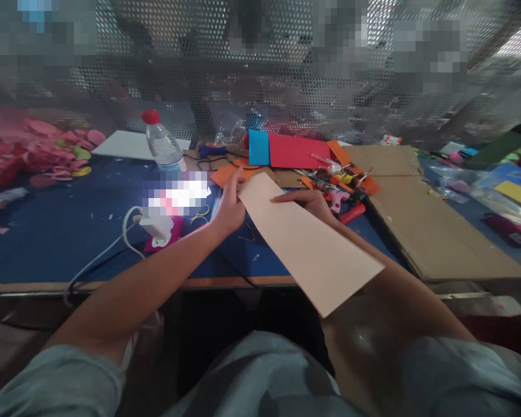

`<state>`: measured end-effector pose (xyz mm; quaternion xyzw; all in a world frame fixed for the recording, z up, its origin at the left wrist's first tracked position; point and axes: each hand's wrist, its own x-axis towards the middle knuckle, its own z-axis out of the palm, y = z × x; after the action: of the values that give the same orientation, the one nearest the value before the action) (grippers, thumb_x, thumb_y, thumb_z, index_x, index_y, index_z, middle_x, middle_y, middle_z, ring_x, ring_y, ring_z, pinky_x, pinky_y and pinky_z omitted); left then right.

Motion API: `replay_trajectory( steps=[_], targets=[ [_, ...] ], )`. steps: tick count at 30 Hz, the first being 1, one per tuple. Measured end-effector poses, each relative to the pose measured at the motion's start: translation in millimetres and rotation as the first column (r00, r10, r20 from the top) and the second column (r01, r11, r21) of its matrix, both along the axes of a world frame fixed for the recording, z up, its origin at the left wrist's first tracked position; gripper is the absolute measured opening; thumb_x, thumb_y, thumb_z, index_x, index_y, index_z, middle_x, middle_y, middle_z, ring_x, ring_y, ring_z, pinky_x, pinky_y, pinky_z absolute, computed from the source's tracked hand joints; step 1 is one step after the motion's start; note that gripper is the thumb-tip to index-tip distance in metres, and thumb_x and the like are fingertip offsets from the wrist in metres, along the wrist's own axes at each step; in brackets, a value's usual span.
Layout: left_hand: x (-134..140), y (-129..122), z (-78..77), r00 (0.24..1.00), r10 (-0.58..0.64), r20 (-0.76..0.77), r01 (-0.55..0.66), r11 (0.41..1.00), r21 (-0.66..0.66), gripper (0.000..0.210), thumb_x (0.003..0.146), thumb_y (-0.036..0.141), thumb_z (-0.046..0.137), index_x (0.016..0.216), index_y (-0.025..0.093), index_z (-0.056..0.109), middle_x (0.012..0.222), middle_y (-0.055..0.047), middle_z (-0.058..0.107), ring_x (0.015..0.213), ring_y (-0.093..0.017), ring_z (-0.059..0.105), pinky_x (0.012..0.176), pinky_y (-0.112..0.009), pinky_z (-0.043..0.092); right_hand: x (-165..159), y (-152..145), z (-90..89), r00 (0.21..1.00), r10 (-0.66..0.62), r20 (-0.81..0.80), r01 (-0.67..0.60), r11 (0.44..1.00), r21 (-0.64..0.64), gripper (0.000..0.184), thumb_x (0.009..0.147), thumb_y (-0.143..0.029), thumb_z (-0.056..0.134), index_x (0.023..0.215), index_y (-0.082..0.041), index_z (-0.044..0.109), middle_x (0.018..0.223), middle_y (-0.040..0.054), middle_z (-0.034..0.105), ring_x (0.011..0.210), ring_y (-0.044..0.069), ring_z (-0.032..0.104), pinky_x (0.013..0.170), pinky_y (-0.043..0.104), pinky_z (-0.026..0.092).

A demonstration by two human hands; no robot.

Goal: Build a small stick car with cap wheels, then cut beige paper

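A long cream-coloured sheet [304, 243], which looks like card or foam, is held up over the front of the table, slanting down towards my lap. My left hand [231, 204] grips its far left corner between thumb and fingers. My right hand [306, 202] holds it along the right edge, with fingertips on the top face and the rest of the hand partly beneath. Beyond the sheet lie an orange sheet [226, 175] and a red piece [297, 152] with a blue end. Scissors [200, 216] lie left of my left hand.
A water bottle [162, 142] with a red cap stands behind a lit, blurred-out device. A white charger [156, 225] trails a cable. Pink petal-like pieces [35, 145] pile at left. Tools, including a pink glue gun [338, 198], clutter the right, beside cardboard [447, 226]. Perforated metal rises behind.
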<state>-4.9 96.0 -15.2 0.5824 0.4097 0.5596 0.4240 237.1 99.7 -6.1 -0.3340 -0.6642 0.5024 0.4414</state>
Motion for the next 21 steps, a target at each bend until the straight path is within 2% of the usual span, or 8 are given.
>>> replay_trajectory(
  steps=[1, 3, 6, 8, 12, 14, 18, 21],
  targets=[
    [1, 0, 1.3, 0.999, 0.029, 0.021, -0.029, 1.000, 0.011, 0.063, 0.089, 0.041, 0.077, 0.145, 0.027, 0.053, 0.135, -0.012, 0.065, 0.118, -0.026, 0.066, 0.099, -0.041, 0.055, -2, 1, -1.2, 1.000, -0.020, -0.010, 0.020, 0.999, 0.029, 0.040, 0.073, -0.046, 0.095, 0.104, -0.021, 0.089, 0.110, 0.0110, 0.085, 0.096, 0.026, 0.081, 0.086, 0.036, 0.066],
    [5, -1, 4.9, 0.995, 0.022, 0.102, -0.020, 1.000, -0.017, 0.054, 0.091, 0.047, 0.074, 0.138, 0.025, 0.055, 0.130, -0.011, 0.070, 0.115, -0.026, 0.069, 0.096, -0.041, 0.058, -5, 4, -4.9, 0.997, -0.067, -0.027, 0.069, 0.994, 0.083, 0.040, 0.073, -0.047, 0.094, 0.105, -0.023, 0.089, 0.115, 0.0103, 0.085, 0.103, 0.027, 0.081, 0.094, 0.040, 0.065],
    [9, -5, 9.0, 0.967, -0.082, 0.242, 0.110, 0.988, -0.106, 0.044, 0.093, 0.051, 0.069, 0.126, 0.023, 0.059, 0.122, -0.010, 0.075, 0.107, -0.026, 0.074, 0.089, -0.040, 0.061, -7, 9, -10.2, 0.991, -0.126, -0.043, 0.130, 0.985, 0.113, 0.044, 0.073, -0.050, 0.094, 0.109, -0.024, 0.088, 0.119, 0.0103, 0.084, 0.108, 0.028, 0.080, 0.098, 0.044, 0.065],
    [10, -7, 9.3, 0.950, -0.104, 0.294, 0.152, 0.978, -0.145, 0.043, 0.094, 0.055, 0.067, 0.121, 0.022, 0.061, 0.119, -0.012, 0.077, 0.107, -0.029, 0.075, 0.087, -0.041, 0.062, -6, 12, -11.8, 0.990, -0.136, -0.039, 0.140, 0.983, 0.115, 0.045, 0.075, -0.050, 0.093, 0.111, -0.023, 0.087, 0.121, 0.0108, 0.083, 0.108, 0.028, 0.080, 0.097, 0.044, 0.066],
    [9, -10, 7.7, 0.961, -0.085, 0.262, 0.140, 0.970, -0.198, 0.054, 0.094, 0.070, 0.061, 0.114, 0.020, 0.065, 0.115, -0.014, 0.078, 0.108, -0.032, 0.077, 0.083, -0.044, 0.064, -5, 14, -12.5, 0.990, -0.134, -0.047, 0.138, 0.984, 0.112, 0.050, 0.076, -0.053, 0.092, 0.114, -0.022, 0.086, 0.125, 0.0120, 0.082, 0.108, 0.028, 0.080, 0.097, 0.045, 0.067],
    [8, -11, 7.6, 0.966, -0.110, 0.233, 0.157, 0.969, -0.192, 0.055, 0.093, 0.072, 0.064, 0.111, 0.020, 0.067, 0.111, -0.014, 0.079, 0.105, -0.032, 0.078, 0.082, -0.043, 0.064, -5, 15, -13.7, 0.988, -0.148, -0.050, 0.153, 0.981, 0.119, 0.050, 0.076, -0.053, 0.092, 0.115, -0.021, 0.085, 0.124, 0.0122, 0.082, 0.107, 0.028, 0.080, 0.096, 0.045, 0.067],
    [8, -14, 9.3, 0.955, -0.211, 0.210, 0.249, 0.953, -0.175, 0.058, 0.090, 0.074, 0.068, 0.100, 0.017, 0.071, 0.098, -0.012, 0.080, 0.093, -0.029, 0.078, 0.077, -0.040, 0.063, -4, 17, -17.7, 0.986, -0.162, -0.043, 0.167, 0.976, 0.141, 0.058, 0.080, -0.055, 0.088, 0.127, -0.021, 0.081, 0.122, 0.0116, 0.083, 0.101, 0.026, 0.080, 0.090, 0.042, 0.067],
    [7, -18, 10.8, 0.943, -0.315, 0.108, 0.332, 0.916, -0.227, 0.061, 0.086, 0.075, 0.071, 0.092, 0.014, 0.076, 0.091, -0.012, 0.081, 0.084, -0.027, 0.077, 0.074, -0.038, 0.061, -3, 16, -18.8, 0.988, -0.151, -0.041, 0.156, 0.971, 0.179, 0.065, 0.085, -0.056, 0.084, 0.139, -0.023, 0.075, 0.133, 0.0115, 0.079, 0.103, 0.026, 0.079, 0.088, 0.041, 0.067]
  ],
)
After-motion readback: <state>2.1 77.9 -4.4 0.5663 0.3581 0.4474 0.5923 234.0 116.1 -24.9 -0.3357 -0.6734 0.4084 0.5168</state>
